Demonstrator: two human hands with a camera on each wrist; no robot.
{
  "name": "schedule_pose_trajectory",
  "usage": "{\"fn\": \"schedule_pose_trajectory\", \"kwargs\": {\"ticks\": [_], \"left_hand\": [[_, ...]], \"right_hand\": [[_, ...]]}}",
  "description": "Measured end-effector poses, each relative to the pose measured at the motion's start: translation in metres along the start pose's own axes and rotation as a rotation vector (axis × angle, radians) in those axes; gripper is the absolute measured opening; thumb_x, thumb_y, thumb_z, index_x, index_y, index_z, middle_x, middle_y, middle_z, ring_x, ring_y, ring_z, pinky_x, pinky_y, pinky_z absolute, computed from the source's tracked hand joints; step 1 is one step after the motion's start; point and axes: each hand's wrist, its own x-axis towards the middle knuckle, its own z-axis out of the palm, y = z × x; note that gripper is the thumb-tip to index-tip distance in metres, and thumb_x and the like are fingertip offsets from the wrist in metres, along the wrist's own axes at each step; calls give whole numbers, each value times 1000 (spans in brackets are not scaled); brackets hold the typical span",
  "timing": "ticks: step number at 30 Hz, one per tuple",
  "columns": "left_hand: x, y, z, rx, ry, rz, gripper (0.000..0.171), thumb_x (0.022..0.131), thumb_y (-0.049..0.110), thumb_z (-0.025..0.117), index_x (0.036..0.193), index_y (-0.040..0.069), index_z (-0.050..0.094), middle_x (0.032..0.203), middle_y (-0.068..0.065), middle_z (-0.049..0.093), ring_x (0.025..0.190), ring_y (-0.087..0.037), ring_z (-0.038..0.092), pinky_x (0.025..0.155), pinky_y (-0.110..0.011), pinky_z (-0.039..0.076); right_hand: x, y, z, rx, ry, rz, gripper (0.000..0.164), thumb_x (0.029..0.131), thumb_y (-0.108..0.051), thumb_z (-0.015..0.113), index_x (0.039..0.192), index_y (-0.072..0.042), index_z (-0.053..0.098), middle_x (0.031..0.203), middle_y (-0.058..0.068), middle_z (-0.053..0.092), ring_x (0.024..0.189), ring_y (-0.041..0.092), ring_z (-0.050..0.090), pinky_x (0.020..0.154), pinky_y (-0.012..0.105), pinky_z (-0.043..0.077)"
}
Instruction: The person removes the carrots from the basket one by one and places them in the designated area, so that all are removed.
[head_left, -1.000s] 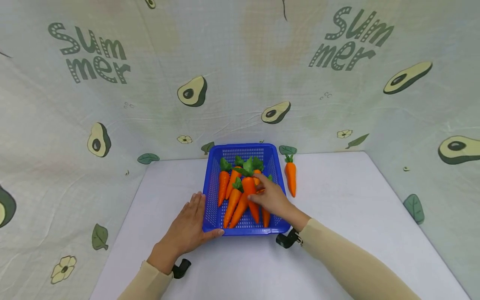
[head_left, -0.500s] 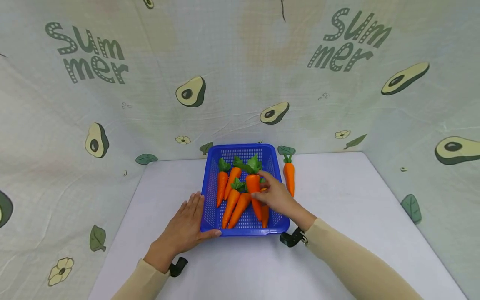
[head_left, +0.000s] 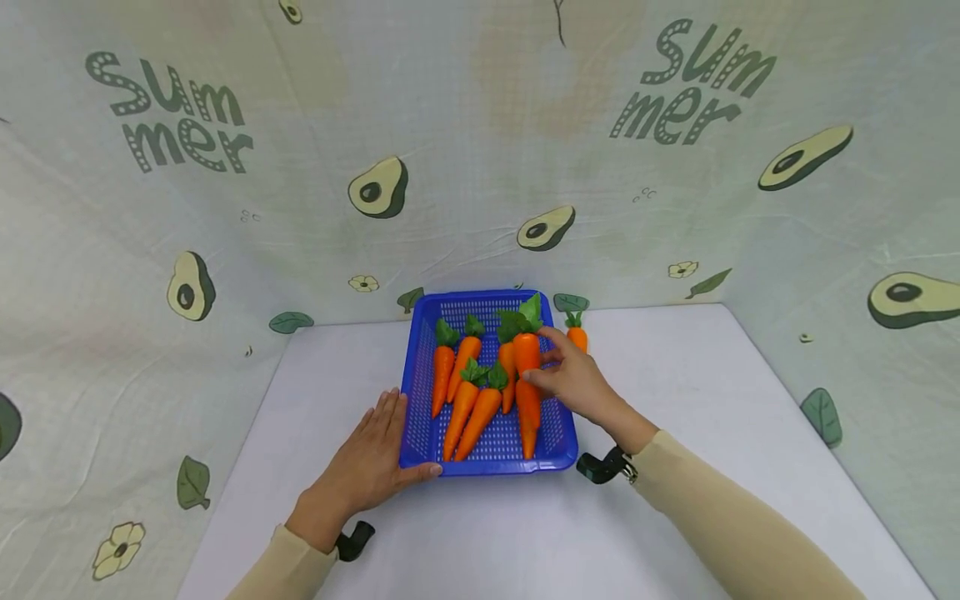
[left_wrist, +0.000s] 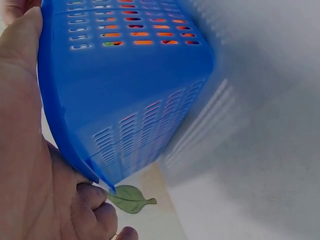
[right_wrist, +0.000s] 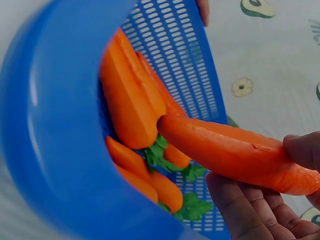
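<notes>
A blue plastic basket (head_left: 422, 333) with slotted walls holds several orange carrots (head_left: 478, 421) with green leafy tops. My left hand (head_left: 367, 458) rests against its near left corner, fingers extended along the left rim and thumb on the front rim. In the left wrist view the palm lies along the basket's outer rim (left_wrist: 55, 110). My right hand (head_left: 577, 379) pinches one carrot (head_left: 527, 354) between thumb and fingers, over the basket's right side. The right wrist view shows that carrot (right_wrist: 235, 150) raised above the others, its tip towards the basket's near side.
Another carrot (head_left: 577, 336) lies on the white table (head_left: 675, 367) just right of the basket, partly hidden behind my right hand. A printed cloth (head_left: 457, 125) with avocados and lettering hangs behind and at both sides.
My right hand has moved right and slightly away with the carrot, from the basket's middle towards its right wall. It now covers part of the table carrot. My left hand stays at the corner.
</notes>
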Motion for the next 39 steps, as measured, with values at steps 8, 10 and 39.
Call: {"fn": "schedule_pose_trajectory", "kwargs": {"ticks": [8,10,39], "left_hand": [[-1,1,2,10,13,-5,129,86,86,56,167,-4,14,175,-25,15,163,-42,15,129,-59,21],[-1,1,2,10,19,-3,128,86,86,58,167,-4,14,175,-25,16,162,-42,16,129,-60,22],[-1,0,5,-14,15,-7,128,87,85,57,166,-5,14,174,-26,14,162,-43,15,129,-59,23]], "right_hand": [[3,-1,-24,-7,73,-33,80,95,-22,78,162,-11,36,131,32,61,94,34,77,67,35,65],[3,-1,-30,5,77,-31,81,96,-20,77,163,-11,33,133,32,60,94,34,77,67,36,66],[33,47,-96,-81,172,99,82,102,-19,69,168,-10,21,140,35,55,115,49,69,76,42,67]]}}
